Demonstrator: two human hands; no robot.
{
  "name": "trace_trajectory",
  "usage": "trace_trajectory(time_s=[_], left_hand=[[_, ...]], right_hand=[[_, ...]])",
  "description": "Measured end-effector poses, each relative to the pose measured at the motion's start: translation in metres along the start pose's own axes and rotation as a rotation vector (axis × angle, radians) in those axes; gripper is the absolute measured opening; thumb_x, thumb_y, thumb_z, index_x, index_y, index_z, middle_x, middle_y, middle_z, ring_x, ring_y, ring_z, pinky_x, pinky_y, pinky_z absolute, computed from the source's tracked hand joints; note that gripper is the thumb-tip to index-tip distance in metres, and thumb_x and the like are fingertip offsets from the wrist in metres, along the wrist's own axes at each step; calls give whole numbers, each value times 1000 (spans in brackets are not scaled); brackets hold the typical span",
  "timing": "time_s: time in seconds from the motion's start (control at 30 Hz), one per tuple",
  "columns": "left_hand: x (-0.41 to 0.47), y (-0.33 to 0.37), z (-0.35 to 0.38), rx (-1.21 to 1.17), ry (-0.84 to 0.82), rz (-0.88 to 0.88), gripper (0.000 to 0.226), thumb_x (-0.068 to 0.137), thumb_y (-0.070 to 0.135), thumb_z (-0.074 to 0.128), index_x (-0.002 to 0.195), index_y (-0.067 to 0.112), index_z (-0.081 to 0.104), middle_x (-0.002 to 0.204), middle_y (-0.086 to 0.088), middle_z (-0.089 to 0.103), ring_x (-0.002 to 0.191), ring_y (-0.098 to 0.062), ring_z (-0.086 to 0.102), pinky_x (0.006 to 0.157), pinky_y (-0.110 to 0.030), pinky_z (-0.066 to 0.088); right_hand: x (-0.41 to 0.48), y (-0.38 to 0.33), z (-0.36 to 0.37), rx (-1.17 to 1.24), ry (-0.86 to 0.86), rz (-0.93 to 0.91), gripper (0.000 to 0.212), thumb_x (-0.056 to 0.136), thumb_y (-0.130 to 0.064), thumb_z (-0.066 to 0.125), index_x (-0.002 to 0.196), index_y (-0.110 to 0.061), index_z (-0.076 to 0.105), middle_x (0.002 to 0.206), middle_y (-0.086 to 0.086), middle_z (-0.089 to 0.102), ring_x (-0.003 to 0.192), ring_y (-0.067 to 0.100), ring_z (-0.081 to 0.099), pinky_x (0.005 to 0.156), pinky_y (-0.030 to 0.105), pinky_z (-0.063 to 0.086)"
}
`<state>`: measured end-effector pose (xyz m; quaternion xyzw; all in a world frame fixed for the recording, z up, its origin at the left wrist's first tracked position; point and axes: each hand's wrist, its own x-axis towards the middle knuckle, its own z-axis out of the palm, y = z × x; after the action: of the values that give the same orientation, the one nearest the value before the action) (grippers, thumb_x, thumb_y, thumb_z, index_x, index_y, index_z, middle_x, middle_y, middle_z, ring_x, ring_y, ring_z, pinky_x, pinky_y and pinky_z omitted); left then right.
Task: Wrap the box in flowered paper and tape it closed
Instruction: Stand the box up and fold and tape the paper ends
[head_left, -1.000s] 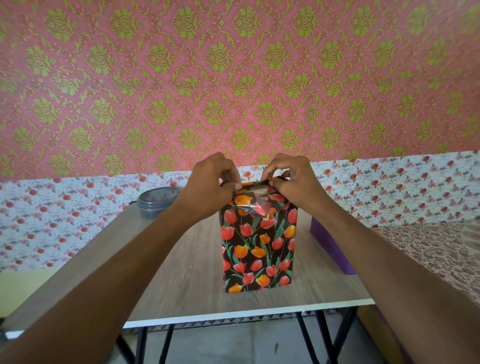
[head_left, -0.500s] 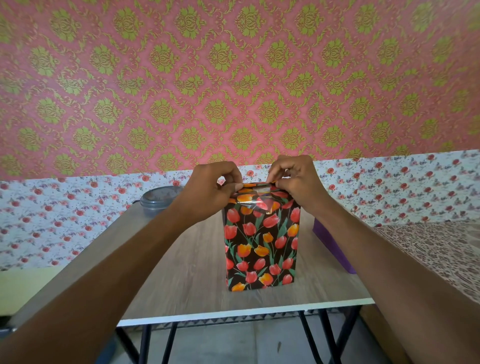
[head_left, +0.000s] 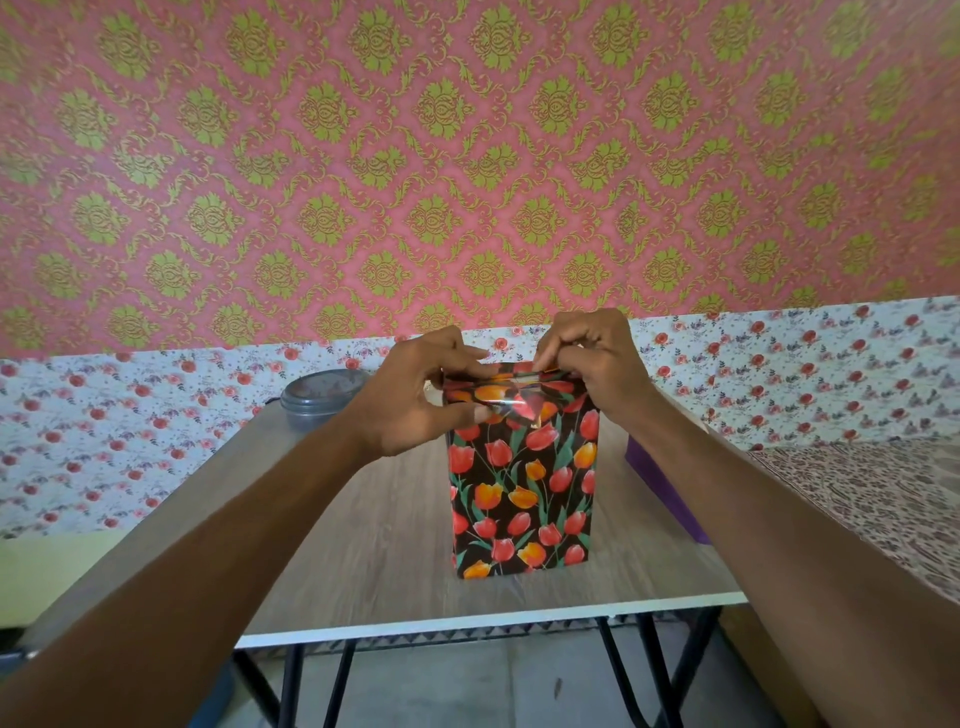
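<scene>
The box (head_left: 522, 488) stands upright near the middle of the wood-grain table (head_left: 384, 545), a little back from the near edge. Its front face is fully covered in flowered paper (head_left: 519, 519), black with red and orange tulips. Both hands are at its top. The left hand (head_left: 415, 400) grips the upper left corner of the box: the thumb presses flat against the front face just below the top edge, and the fingers (head_left: 457, 358) reach over the top, so that the corner sits between them. The right hand (head_left: 592, 364) is at the upper right, its fingers curled tight and pinching the folded edge of the paper along the top. Between the two hands, on the upper part of the front face, a glossy strip of clear tape (head_left: 524, 402) catches the light. A grey lidded container (head_left: 319, 397) sits at the far left of the table, behind the left wrist. A purple object (head_left: 660, 483) lies along the table's right edge, partly hidden by the right forearm. Beside the table on the right is a surface covered with brown patterned cloth (head_left: 857, 499).
</scene>
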<state>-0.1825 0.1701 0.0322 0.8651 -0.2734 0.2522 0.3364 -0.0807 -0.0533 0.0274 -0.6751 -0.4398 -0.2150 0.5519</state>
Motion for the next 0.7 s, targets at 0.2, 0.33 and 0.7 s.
trace_trajectory(time_s=[0.2,0.33,0.7], left_hand=[[-1,-3,3,17,26,0,36,73,34,83,104,15,78,96,-4,58,109,-14,63,88,-54,52],[1,-5,7,-154,104,-36,32,79,37,78,96,9,79,89,-6,58,97,-20,64,97,-56,50],[4,-8,19,-238,279,-93,43,89,42,61,90,3,79,88,-14,65,96,-34,64,88,-60,50]], right_hand=[[-17,-11,-25,-173,-69,-58,43,70,-19,52,98,-4,81,87,7,78,87,20,73,78,38,59],[-34,-9,-44,-299,-128,-91,52,75,-23,61,123,-9,72,114,-2,77,117,17,66,106,45,48],[-31,-1,-38,-373,-125,-127,39,77,6,82,112,-11,79,116,-1,70,114,3,61,96,18,48]])
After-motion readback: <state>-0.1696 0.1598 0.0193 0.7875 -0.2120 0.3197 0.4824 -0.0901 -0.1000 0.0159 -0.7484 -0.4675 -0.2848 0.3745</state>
